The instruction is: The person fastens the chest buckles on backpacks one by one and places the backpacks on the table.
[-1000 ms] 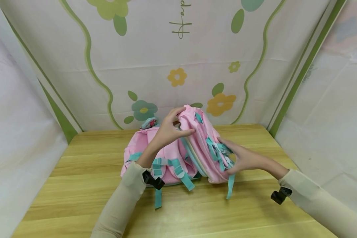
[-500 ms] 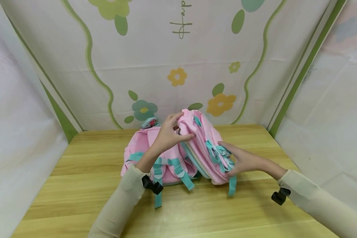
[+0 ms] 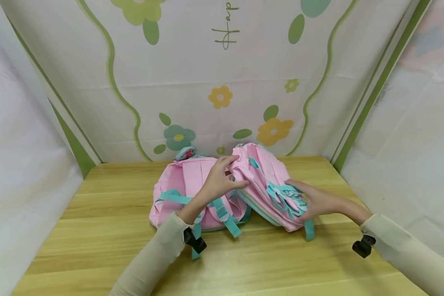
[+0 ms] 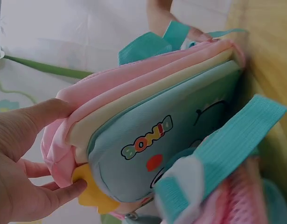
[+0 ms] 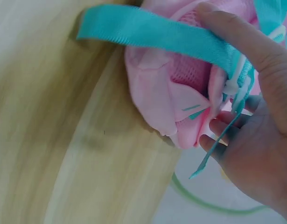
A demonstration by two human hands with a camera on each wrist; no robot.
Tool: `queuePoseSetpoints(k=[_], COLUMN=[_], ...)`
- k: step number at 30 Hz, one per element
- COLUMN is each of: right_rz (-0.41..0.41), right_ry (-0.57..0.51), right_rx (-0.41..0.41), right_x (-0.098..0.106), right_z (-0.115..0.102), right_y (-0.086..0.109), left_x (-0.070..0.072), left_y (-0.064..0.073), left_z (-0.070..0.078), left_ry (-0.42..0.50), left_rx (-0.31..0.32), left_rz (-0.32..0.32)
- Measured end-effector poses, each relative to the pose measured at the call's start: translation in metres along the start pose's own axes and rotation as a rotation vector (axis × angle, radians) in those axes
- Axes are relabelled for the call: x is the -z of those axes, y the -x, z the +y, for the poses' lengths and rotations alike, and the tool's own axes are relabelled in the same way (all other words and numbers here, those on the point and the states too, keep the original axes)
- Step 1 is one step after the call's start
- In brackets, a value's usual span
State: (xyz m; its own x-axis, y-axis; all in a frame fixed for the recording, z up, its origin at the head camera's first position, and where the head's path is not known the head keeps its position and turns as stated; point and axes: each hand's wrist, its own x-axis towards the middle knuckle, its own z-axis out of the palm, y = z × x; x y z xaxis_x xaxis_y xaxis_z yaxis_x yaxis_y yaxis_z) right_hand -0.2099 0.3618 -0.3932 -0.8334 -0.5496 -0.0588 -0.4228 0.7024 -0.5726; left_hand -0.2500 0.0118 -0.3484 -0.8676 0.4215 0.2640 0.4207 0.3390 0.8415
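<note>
Two pink backpacks with teal straps are on the wooden table. The left backpack [image 3: 174,181] lies with its shoulder straps upward. Leaning beside it is the right backpack [image 3: 275,164], tilted, its strap side facing up and right. My left hand [image 3: 220,179] grips its upper end, thumb on one side and fingers on the other; in the left wrist view its light-blue front [image 4: 134,135] carries colourful lettering. My right hand [image 3: 318,201] holds the lower end around the bunched teal straps [image 3: 285,197]. The right wrist view shows thumb and curled fingers [image 5: 222,126] about the strap side.
The wooden table [image 3: 96,246] extends in front and to both sides. A pale fabric backdrop [image 3: 259,53] with printed flowers stands directly behind the backpacks, and white fabric sides [image 3: 410,164] rise left and right. A loose teal strap [image 3: 231,226] hangs from the left backpack.
The right backpack has shifted right and tipped lower, with both hands moving along on it. More of the left backpack's upper right side shows now. The left backpack has stayed in place.
</note>
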Motion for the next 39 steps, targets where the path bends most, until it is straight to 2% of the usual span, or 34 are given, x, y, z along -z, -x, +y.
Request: queuePoseSetpoints(k=[4,7,11,17,22,29,32,39], right_rz=[-0.011,-0.04,-0.069,-0.061,-0.047,-0.052,-0.052,-0.049], right_ry=[0.053,0.039,0.023,0.081,0.118,0.108,0.125,0.129], right_rx=[0.005,-0.011,-0.046,-0.086,-0.108,-0.142,-0.156,-0.181], right_x=[0.008,0.014,0.02,0.025,0.03,0.032,0.032,0.035], right_z=[0.011,0.016,0.022,0.032,0.041,0.048,0.05,0.054], right_y=[0.005,0.009,0.016,0.024,0.029,0.034,0.033,0.035], left_x=[-0.016,-0.027,-0.039,-0.051,-0.058,-0.062,-0.064,-0.069], left_y=[0.002,0.004,0.007,0.01,0.012,0.016,0.016,0.013], left_z=[-0.003,-0.004,-0.006,-0.011,-0.019,-0.029,-0.031,-0.03], left_ry=[0.012,0.026,0.006,-0.016,-0.05,-0.144,-0.176,-0.243], left_rx=[-0.024,-0.031,-0.019,0.01,0.025,0.118,0.126,0.087], left_rz=[0.001,0.0,-0.001,-0.009,-0.067,-0.221,-0.233,-0.258])
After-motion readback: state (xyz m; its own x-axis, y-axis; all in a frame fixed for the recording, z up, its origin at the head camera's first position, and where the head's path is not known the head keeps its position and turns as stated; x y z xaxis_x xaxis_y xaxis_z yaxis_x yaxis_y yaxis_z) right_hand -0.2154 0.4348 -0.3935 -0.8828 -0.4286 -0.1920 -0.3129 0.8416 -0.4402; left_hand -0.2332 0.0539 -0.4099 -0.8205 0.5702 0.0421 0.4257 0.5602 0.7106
